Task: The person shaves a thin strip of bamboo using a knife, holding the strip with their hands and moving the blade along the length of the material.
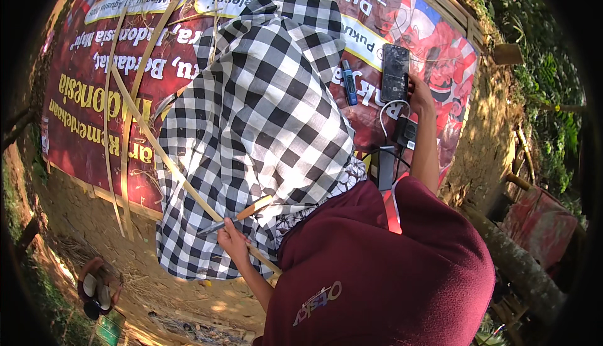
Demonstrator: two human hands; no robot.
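Note:
My left hand (233,243) is closed round a knife with an orange-brown wooden handle (254,206) and a grey blade (211,228). A long pale bamboo strip (164,156) runs diagonally across the black-and-white checked cloth (276,88) over my lap and passes at this hand. Whether the fingers also grip the strip is hard to see. At the right, the curled fingers of my right hand (422,96) grip the lower right edge of a dark phone (396,74). A white cable (383,115) loops below the phone toward a black adapter (406,133).
A dark red printed banner (433,148) covers the slatted platform. A blue marker-like tube (349,83) lies left of the phone. More bamboo strips (129,126) cross the banner at left. A grey power bank (387,167) rests by my right arm. Another person (99,286) crouches at lower left.

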